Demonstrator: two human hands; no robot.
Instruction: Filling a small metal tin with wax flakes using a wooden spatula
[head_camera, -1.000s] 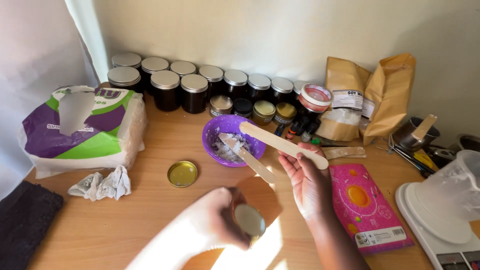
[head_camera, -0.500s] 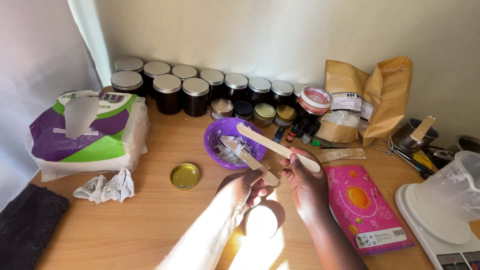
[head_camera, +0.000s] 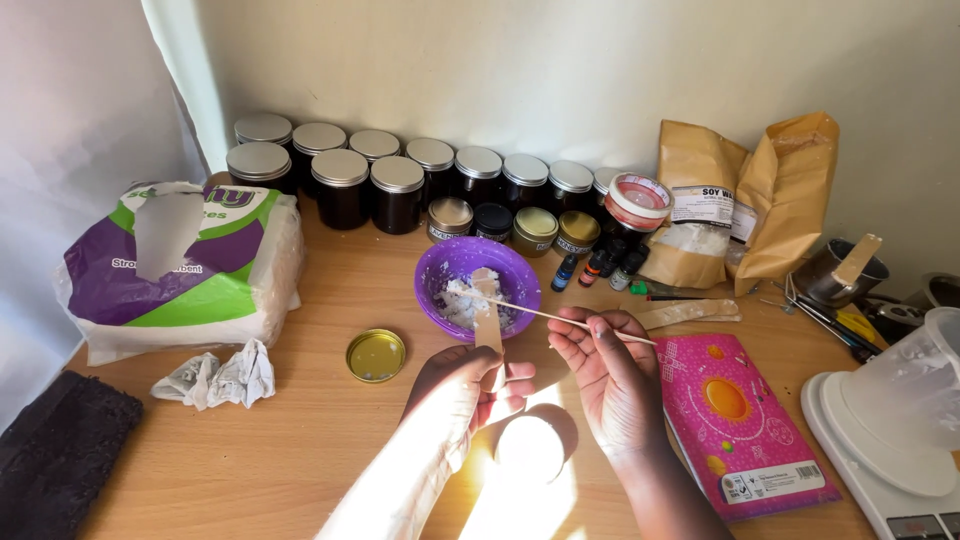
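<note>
While the left hand (head_camera: 470, 385) grips a flat wooden stick (head_camera: 487, 315) reaching into the purple bowl (head_camera: 440, 265) of white wax, the right hand (head_camera: 605, 375) pinches a thin stick (head_camera: 560, 318); a small glass jar (head_camera: 530, 445) stands on the wooden table (head_camera: 300, 440) just below both hands.

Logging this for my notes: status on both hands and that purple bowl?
Left hand grips flat wooden stick in its fingers. Right hand pinches thin skewer. Purple bowl holds white lumps. Nothing in the way.

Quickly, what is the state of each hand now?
Left hand: closed on a flat wooden stick.
Right hand: pinching a thin wooden stick.
</note>
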